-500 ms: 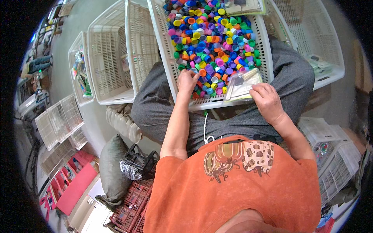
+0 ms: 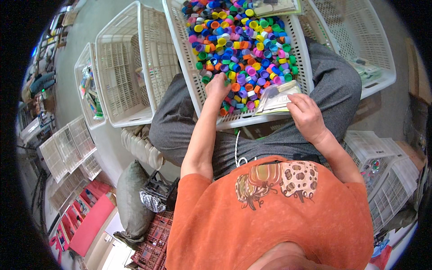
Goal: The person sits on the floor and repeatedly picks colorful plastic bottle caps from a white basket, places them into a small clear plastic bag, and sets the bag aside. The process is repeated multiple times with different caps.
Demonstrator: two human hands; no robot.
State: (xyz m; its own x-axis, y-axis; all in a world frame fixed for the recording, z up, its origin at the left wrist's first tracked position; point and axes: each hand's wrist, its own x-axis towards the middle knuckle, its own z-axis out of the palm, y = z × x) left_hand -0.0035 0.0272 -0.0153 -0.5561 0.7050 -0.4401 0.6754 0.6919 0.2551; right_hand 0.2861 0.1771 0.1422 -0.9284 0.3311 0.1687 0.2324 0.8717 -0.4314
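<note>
Baskets: empty white basket [image 2: 130, 67] far left on floor, beside it white basket [image 2: 191, 67] on lap, filled with coloured bottle caps [image 2: 245, 49]. Left hand [image 2: 218, 87] down among caps near front wall, fingers curled into pile; whether they pinch a cap, cannot tell. Right hand [image 2: 306, 114] at basket's front right corner, fingers clamped on clear plastic bag [image 2: 276, 99].

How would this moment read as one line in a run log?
left hand: in bottle caps | right hand: holding clear bag | white basket: on lap
</note>
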